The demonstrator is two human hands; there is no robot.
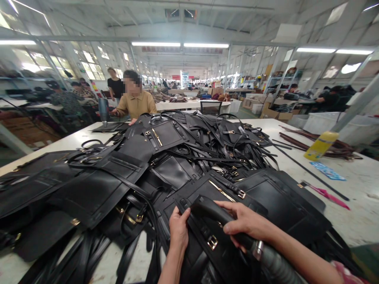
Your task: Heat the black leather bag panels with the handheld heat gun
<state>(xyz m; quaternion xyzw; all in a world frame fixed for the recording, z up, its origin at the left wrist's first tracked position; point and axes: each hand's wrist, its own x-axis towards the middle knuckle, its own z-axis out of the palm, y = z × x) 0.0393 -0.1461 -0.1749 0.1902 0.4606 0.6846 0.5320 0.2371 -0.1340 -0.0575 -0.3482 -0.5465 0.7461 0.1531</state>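
My right hand (247, 223) is wrapped round a black hand-held blower nozzle (211, 209). A metal clamp joins the nozzle to a ribbed grey hose running off at the lower right. The nozzle's wide tip lies over a black leather bag panel (198, 232) with gold buckles on its straps. With thumb on top, my left hand (179, 228) pinches the panel's edge just left of the tip; the fingers beneath are partly hidden. Beyond my hands, another black panel with a gold zipper (222, 190) lies flat.
A large heap of black bag pieces (100, 189) and straps covers much of the white table (365, 193). At the right are a yellow bottle (321, 145), a blue-and-white packet (327, 170), a pink-handled tool (331, 196) and brown straps (319, 146). A co-worker (136, 100) is across the table.
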